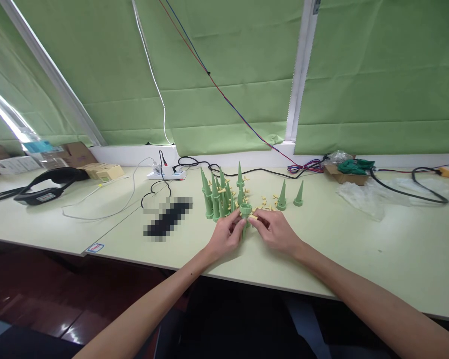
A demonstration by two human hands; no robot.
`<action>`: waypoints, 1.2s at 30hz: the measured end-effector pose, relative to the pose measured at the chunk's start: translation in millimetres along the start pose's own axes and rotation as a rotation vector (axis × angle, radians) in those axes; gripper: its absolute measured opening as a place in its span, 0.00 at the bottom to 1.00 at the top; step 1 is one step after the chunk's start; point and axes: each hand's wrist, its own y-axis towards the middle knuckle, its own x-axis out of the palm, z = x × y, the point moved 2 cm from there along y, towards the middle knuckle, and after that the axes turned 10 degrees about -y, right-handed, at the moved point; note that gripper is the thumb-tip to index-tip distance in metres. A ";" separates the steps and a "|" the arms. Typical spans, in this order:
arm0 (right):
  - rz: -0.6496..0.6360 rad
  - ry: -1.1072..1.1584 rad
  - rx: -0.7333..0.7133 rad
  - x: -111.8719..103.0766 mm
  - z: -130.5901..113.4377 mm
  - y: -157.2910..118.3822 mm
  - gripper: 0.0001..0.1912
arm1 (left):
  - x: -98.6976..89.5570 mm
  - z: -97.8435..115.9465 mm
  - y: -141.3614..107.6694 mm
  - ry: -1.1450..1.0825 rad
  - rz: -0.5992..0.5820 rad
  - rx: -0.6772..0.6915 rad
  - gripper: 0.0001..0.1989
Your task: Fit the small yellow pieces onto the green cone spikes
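L hand [226, 234] grips green cone [246, 210], wide end up, btwn hands; R hand [279, 231] pinches yellow pc [253, 217] at its side.

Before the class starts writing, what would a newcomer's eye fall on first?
Probably the cluster of upright green cones near the middle of the table. Nearer, the left hand grips a green piece, open end up; the right hand holds a small yellow piece beside it. Behind, green blinds fill the upper view, a red-and-blue cable slanting across.
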 end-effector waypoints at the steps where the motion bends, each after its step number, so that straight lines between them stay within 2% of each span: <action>1: 0.006 -0.010 -0.008 0.3 0.2 0.0 0.18 | 0.1 -0.2 0.1 -0.008 -0.002 -0.009 0.10; 7: 0.055 -0.014 0.031 1.1 -0.9 -1.8 0.19 | 0.2 0.6 0.2 -0.036 0.019 -0.045 0.12; 12: 0.103 0.019 0.079 -3.5 -5.1 -1.5 0.21 | -1.7 1.9 -0.4 -0.115 0.078 -0.070 0.20; 19: 0.158 -0.007 0.107 -4.4 -4.5 -1.1 0.25 | -1.3 4.1 -2.6 -0.119 0.081 0.031 0.18; 23: 0.156 -0.073 0.030 -0.6 -3.0 -2.8 0.24 | -1.0 4.7 -2.6 -0.077 0.113 0.063 0.13; 28: 0.057 -0.210 -0.149 3.5 -7.3 -7.8 0.21 | -2.0 5.2 -1.1 0.001 0.132 0.033 0.16; 32: 0.055 -0.320 -0.257 5.2 -10.0 -11.5 0.17 | -2.1 6.5 -0.1 0.036 0.093 0.056 0.19; 36: 0.048 -0.381 -0.300 9.0 -9.4 -13.4 0.14 | -1.2 6.3 0.9 0.057 0.016 0.066 0.19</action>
